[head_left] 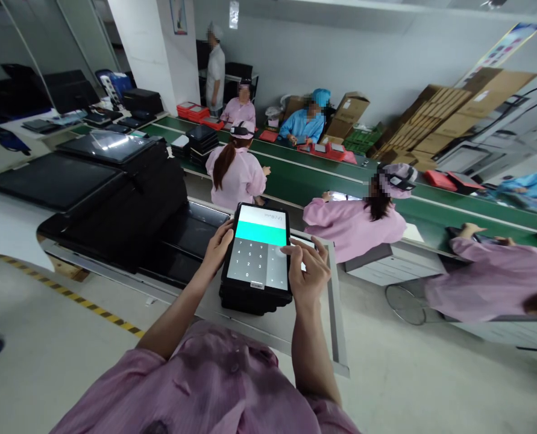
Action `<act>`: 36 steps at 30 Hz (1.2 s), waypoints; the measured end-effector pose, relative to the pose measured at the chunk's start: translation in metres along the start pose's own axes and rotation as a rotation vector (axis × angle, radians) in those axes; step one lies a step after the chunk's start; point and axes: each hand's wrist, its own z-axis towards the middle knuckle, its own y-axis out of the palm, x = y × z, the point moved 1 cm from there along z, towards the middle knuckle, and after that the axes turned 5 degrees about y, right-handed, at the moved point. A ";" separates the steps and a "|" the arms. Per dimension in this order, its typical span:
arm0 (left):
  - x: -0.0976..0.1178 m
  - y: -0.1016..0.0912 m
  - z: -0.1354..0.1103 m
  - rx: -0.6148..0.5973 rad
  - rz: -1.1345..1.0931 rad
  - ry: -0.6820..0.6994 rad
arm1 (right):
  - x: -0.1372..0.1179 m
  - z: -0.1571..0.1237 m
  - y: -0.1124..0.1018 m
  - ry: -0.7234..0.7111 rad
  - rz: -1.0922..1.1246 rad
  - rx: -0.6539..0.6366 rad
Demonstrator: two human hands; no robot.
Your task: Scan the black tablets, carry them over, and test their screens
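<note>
A black tablet lies on top of a short stack of tablets on a grey workbench in front of me. Its screen is lit, with a teal band above a grey number pad. My left hand grips the tablet's left edge, fingers wrapped round it. My right hand rests at the tablet's right edge, fingers curled and one fingertip on the screen beside the number pad.
Large black cases pile up to my left. Several people in pink and blue coats sit along a green conveyor line ahead. Cardboard boxes are stacked at the back right. A yellow-and-black floor stripe runs lower left.
</note>
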 end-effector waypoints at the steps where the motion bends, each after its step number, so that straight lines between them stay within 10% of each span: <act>1: 0.000 0.000 0.000 0.002 -0.001 -0.002 | 0.000 0.000 0.000 -0.001 0.002 -0.004; 36: -0.006 0.001 -0.002 0.013 -0.001 0.001 | 0.006 0.021 0.008 0.058 -0.023 -0.301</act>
